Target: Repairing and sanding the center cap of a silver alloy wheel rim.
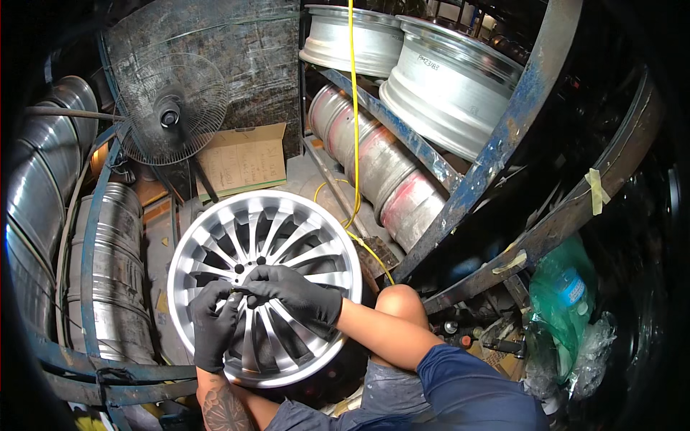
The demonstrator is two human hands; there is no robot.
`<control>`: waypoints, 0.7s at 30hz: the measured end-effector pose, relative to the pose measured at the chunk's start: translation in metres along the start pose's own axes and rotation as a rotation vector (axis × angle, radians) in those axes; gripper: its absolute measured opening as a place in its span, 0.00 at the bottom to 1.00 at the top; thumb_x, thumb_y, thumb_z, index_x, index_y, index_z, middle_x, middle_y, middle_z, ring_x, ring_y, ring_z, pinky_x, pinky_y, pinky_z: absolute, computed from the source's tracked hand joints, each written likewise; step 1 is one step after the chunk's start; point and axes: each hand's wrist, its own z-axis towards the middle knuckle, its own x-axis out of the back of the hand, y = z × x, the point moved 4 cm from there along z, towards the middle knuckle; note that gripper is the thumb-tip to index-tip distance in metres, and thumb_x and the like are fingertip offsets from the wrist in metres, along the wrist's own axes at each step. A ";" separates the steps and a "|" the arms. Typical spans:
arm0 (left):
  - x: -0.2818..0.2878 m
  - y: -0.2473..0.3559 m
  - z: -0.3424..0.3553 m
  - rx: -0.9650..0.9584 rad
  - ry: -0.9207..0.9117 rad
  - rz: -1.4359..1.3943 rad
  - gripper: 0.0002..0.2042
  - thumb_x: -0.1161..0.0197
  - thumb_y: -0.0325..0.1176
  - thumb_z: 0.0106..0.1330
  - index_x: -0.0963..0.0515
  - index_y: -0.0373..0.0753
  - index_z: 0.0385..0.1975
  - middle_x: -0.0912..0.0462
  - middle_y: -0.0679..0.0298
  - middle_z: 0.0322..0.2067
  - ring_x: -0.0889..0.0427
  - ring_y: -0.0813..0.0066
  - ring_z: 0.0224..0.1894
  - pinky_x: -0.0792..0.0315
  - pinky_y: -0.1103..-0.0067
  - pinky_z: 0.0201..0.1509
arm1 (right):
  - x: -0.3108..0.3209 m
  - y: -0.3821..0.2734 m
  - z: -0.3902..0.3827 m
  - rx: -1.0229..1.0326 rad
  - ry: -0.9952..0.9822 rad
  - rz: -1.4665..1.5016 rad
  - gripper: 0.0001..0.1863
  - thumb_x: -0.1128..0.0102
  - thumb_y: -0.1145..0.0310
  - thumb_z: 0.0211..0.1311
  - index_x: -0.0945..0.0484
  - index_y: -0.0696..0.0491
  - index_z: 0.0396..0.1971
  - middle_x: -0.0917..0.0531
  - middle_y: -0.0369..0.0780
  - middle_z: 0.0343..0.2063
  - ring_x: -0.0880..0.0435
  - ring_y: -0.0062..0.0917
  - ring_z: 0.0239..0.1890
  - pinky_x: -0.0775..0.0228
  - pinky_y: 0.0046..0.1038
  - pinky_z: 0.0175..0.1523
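A silver multi-spoke alloy wheel (343,253) lies face up in front of me, close to my knees. Both my hands wear black gloves and meet over its hub, near the bolt holes. The fingers of my left hand (214,327) are closed in a pinch around a small thing too tiny to name. My right hand (298,293) reaches in from the right, its fingertips pinched together against the left ones. What the right fingers hold, if anything, is hidden. The lower part of the hub is covered by the hands.
A black fan (170,115) and a cardboard piece (244,159) stand beyond the wheel. A yellow cable (354,108) hangs down beside it. Metal racks hold wheel barrels (111,273) on the left and rims (453,86) on the right. A green plastic bag (557,276) sits at right.
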 end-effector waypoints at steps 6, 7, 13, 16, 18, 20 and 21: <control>-0.019 0.001 -0.015 0.313 -0.049 -0.421 0.04 0.38 0.26 0.67 0.23 0.32 0.37 0.25 0.68 0.29 0.25 0.84 0.33 0.29 0.82 0.39 | -0.020 -0.016 -0.025 0.386 0.521 -0.647 0.13 0.51 0.60 0.76 0.28 0.56 0.39 0.22 0.51 0.33 0.21 0.50 0.40 0.31 0.44 0.43; -0.020 -0.005 -0.017 0.262 -0.096 -0.372 0.04 0.40 0.26 0.69 0.23 0.32 0.38 0.23 0.67 0.32 0.25 0.84 0.36 0.29 0.83 0.41 | -0.020 -0.019 -0.024 0.363 0.527 -0.719 0.12 0.50 0.61 0.75 0.28 0.56 0.37 0.21 0.50 0.31 0.20 0.50 0.38 0.30 0.44 0.42; -0.029 -0.015 -0.025 0.334 0.024 -0.475 0.08 0.43 0.26 0.71 0.22 0.30 0.44 0.17 0.62 0.32 0.20 0.80 0.34 0.27 0.83 0.41 | -0.018 -0.040 -0.024 0.760 0.499 -1.200 0.11 0.38 0.64 0.58 0.18 0.51 0.40 0.17 0.45 0.32 0.16 0.42 0.34 0.25 0.39 0.38; -0.044 0.008 -0.030 0.232 0.126 -0.666 0.09 0.42 0.24 0.67 0.23 0.31 0.45 0.19 0.61 0.37 0.19 0.74 0.39 0.25 0.81 0.45 | -0.031 -0.058 -0.033 0.994 0.425 -1.235 0.12 0.34 0.65 0.55 0.19 0.53 0.37 0.18 0.42 0.33 0.18 0.38 0.35 0.26 0.39 0.40; -0.046 -0.013 -0.045 0.231 0.076 -0.630 0.09 0.42 0.21 0.64 0.22 0.30 0.43 0.20 0.58 0.41 0.19 0.75 0.41 0.24 0.80 0.47 | -0.040 -0.062 -0.034 0.954 0.381 -1.363 0.12 0.33 0.65 0.55 0.19 0.52 0.39 0.17 0.40 0.35 0.17 0.37 0.37 0.26 0.38 0.41; -0.047 -0.009 -0.050 0.349 0.122 -1.025 0.10 0.44 0.19 0.65 0.22 0.30 0.44 0.21 0.60 0.44 0.21 0.76 0.43 0.25 0.80 0.49 | -0.050 -0.063 -0.030 0.938 0.344 -1.375 0.12 0.33 0.65 0.56 0.19 0.52 0.39 0.17 0.40 0.36 0.17 0.37 0.38 0.25 0.37 0.42; -0.050 0.001 -0.047 0.434 0.165 -1.495 0.10 0.45 0.18 0.66 0.23 0.31 0.45 0.21 0.61 0.45 0.21 0.76 0.43 0.26 0.81 0.51 | -0.048 -0.063 -0.030 0.917 0.369 -1.415 0.12 0.33 0.64 0.57 0.19 0.52 0.39 0.17 0.40 0.36 0.17 0.37 0.39 0.25 0.37 0.42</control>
